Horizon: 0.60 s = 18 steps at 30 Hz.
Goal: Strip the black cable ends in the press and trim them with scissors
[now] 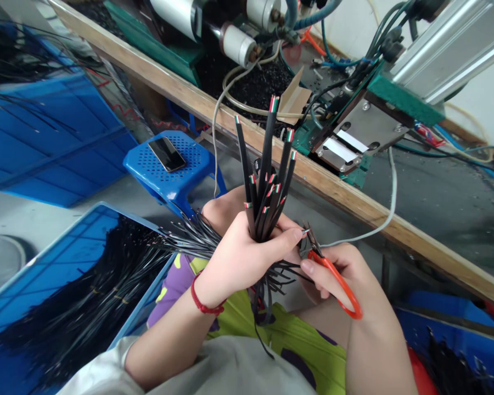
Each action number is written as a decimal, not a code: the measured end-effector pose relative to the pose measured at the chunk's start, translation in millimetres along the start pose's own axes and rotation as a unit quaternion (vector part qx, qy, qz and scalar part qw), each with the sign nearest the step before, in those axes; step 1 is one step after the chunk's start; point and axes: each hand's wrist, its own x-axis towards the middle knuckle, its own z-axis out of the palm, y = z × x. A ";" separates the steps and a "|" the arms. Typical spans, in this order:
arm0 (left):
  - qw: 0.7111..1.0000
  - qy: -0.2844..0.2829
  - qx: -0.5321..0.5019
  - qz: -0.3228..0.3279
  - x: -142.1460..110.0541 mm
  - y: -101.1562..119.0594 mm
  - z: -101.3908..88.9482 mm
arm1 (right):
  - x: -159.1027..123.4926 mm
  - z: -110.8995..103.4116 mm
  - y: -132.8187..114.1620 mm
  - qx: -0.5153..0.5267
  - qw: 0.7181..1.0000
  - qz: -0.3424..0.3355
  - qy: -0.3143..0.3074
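My left hand [247, 249] is wrapped round a bundle of black cables [267, 164], held upright over my lap. Red, white and green wire ends show at the tops of the cables, which stand at uneven heights. Between the left thumb and fingertip a short wire end pokes out to the right. Scissors [333, 280] with orange handles are in my right hand [349, 269], their dark blades pointing up beside the left thumb. Whether the blades touch the wire end I cannot tell. Loose black cable tails hang below the left hand.
A blue crate [102, 211] full of black cables [94, 296] stands at the left. Behind it a blue stool [197, 164] carries a phone [167, 154]. Beyond my knees runs a workbench's wooden edge [346, 197], with a metal press [362, 129] on the bench. Another blue bin [448, 307] is at the right.
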 end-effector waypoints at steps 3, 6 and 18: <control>1.000 0.001 0.003 -0.004 0.9 -0.4 0.6 | -1.4 -0.6 2.4 -0.002 1.000 0.015 -0.003; 1.000 0.004 0.006 -0.007 1.5 -0.7 1.2 | -2.0 -1.0 5.2 -0.002 1.000 0.027 -0.002; 1.000 0.000 -0.011 0.000 1.4 -0.8 2.7 | 0.3 0.6 4.4 0.009 1.000 0.009 0.001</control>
